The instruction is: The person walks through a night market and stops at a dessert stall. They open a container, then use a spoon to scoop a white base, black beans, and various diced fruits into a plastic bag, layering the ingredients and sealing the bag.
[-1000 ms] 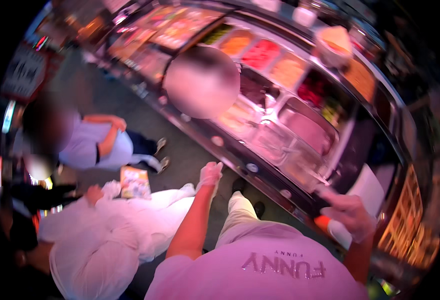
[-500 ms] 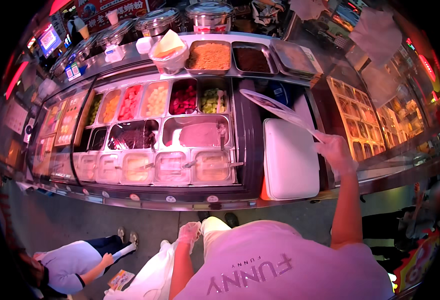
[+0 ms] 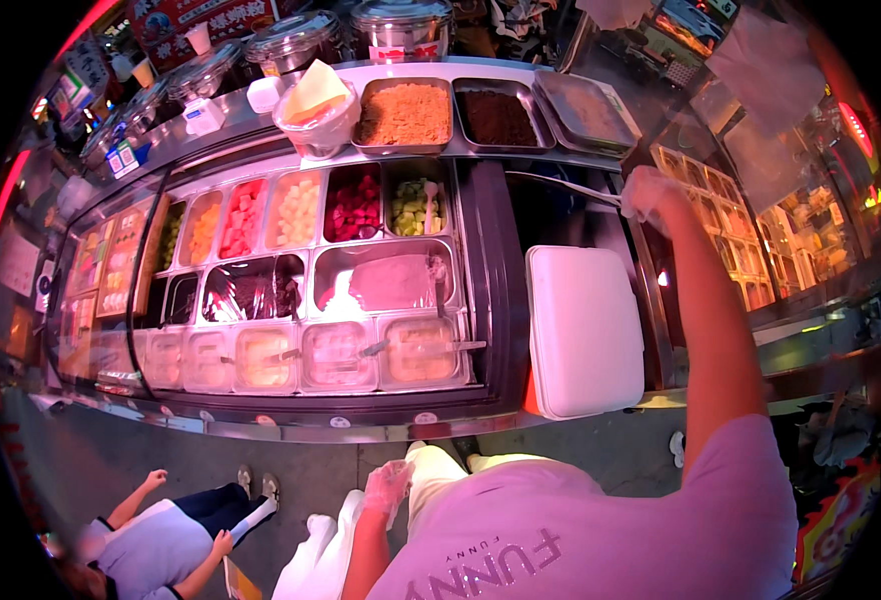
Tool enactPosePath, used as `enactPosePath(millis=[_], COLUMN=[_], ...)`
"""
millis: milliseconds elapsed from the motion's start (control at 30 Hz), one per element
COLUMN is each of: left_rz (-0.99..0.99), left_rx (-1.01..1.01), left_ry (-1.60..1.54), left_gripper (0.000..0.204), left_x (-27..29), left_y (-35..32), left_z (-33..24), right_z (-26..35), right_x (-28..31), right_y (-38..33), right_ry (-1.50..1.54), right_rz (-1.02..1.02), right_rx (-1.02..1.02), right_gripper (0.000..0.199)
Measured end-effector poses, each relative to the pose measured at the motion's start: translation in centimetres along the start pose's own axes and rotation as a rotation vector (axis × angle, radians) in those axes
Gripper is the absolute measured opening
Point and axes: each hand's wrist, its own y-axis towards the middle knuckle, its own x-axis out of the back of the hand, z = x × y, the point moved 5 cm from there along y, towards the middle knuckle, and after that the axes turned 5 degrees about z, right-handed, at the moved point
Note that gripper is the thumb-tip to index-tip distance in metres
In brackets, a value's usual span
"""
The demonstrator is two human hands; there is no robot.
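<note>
My right hand (image 3: 651,195), in a clear plastic glove, is closed on the near end of a thin, flat, pale lid-like panel (image 3: 566,185). The panel shows almost edge-on, over a dark opening in the counter with a dark blue thing (image 3: 561,203) inside. Just below it lies a white rectangular lid (image 3: 586,330) with rounded corners. My left hand (image 3: 389,490), gloved too, hangs by my waist away from the counter. Its fingers are curled and nothing shows in them.
Left of the opening are steel pans (image 3: 386,275) of cut fruit, pastes and creamy fillings, some with spoons. A shelf behind holds a tray of orange crumbs (image 3: 406,112), a tray of dark powder (image 3: 501,118) and a tub (image 3: 316,115). Another person (image 3: 161,540) is at the lower left.
My right hand has moved away from me toward the back shelf with the panel, which has turned from tilted to nearly edge-on. My left hand stays low by my waist.
</note>
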Motion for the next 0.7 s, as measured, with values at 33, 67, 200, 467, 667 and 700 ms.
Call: enactPosePath(millis=[33, 67, 200, 467, 667, 700], left_rz=[-0.004, -0.006, -0.018, 0.107, 0.249, 0.315], left_rx=[0.013, 0.026, 0.052, -0.013, -0.010, -0.063], left_ry=[-0.026, -0.051, -0.002, 0.079, 0.380, 0.479], left_gripper=[0.044, 0.044, 0.044, 0.040, 0.031, 0.030], left_x=[0.0, 0.2, 1.3, 2.0, 2.2, 1.8], left_y=[-0.2, -0.5, -1.1, 3.0, 4.2, 5.0], left_z=[0.1, 0.1, -1.4, -2.4, -4.6, -5.3], right_z=[0.7, 1.1, 4.2, 3.7, 8.1, 8.4], right_x=[1.0, 2.6, 6.3, 5.7, 8.5, 8.5], right_y=[0.1, 0.2, 2.2, 9.6, 5.3, 4.1], right_ry=[0.012, -0.039, -0.445, -0.347, -0.472, -0.509], right_rz=[0.041, 0.143, 0.371, 0.152, -0.685, -0.828], right_rx=[0.002, 0.012, 0.090, -0.044, 0.119, 0.123], right_gripper=[0.020, 0.019, 0.014, 0.016, 0.012, 0.011])
